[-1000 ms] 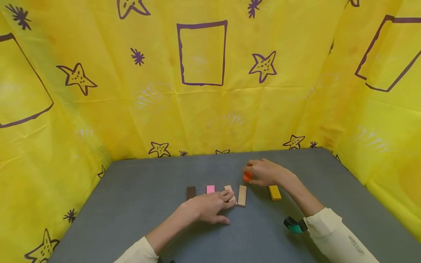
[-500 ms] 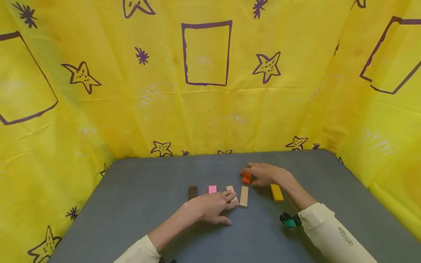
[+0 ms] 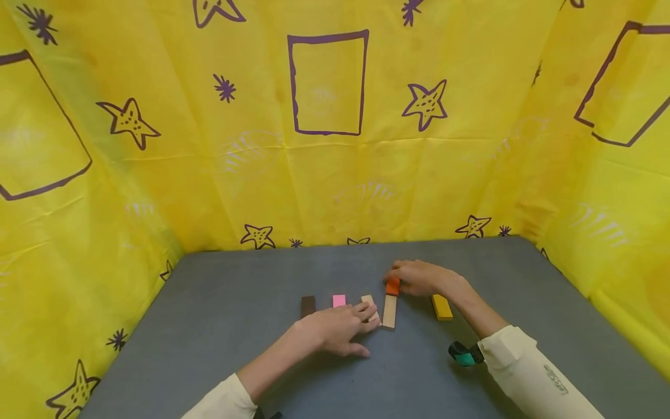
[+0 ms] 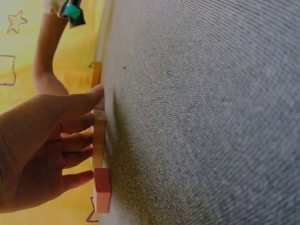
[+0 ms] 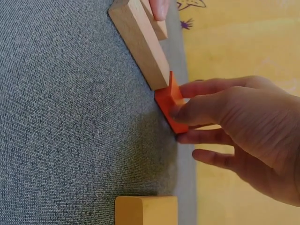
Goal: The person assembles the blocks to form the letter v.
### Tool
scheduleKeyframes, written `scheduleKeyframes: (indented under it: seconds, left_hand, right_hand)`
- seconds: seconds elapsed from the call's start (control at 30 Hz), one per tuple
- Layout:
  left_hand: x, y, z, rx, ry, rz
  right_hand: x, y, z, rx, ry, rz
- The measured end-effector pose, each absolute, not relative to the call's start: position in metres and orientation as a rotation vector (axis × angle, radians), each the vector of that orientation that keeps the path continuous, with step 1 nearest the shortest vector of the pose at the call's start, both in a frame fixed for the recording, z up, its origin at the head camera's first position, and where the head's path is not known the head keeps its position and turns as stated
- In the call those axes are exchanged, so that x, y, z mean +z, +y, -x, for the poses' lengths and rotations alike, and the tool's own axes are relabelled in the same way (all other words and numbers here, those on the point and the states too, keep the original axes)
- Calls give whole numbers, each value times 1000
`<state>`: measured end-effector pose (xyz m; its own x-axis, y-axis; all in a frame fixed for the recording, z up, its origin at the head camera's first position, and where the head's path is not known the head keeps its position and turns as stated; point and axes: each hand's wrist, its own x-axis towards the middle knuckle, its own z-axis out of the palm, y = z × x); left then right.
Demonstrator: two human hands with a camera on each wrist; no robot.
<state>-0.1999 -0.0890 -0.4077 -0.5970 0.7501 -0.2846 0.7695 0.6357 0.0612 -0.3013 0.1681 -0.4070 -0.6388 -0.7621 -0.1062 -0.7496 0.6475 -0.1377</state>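
In the head view my right hand (image 3: 421, 278) pinches an orange wooden block (image 3: 392, 286) between thumb and fingers. The orange block's near end meets the far end of a plain wood block (image 3: 389, 312), so the two form one line. From the right wrist, the thumb lies on the near side of the orange block (image 5: 166, 105). My left hand (image 3: 335, 331) is spread low over the table, its fingertips at a second, slanted plain block (image 3: 368, 301). That hand partly covers a pink block (image 3: 339, 300) and a dark brown block (image 3: 308, 306).
A yellow block (image 3: 442, 308) lies to the right, below my right forearm. The grey table (image 3: 220, 314) ends at a yellow cloth wall (image 3: 324, 192) with purple drawings, which also rises on both sides.
My right hand has shifted the orange block slightly toward me, closing the gap to the plain block's far end. The left hand stays in place.
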Motion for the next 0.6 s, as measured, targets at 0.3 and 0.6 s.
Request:
scheduleKeyframes:
  seconds: [0.3, 0.6]
  left_hand:
    - [-409, -88, 200, -90, 2568, -1216]
    - [-408, -88, 200, -118, 2575, -1218]
  right_hand:
    - [-406, 169, 297, -123, 2688, 1261]
    - [-408, 169, 297, -137, 2685, 1267]
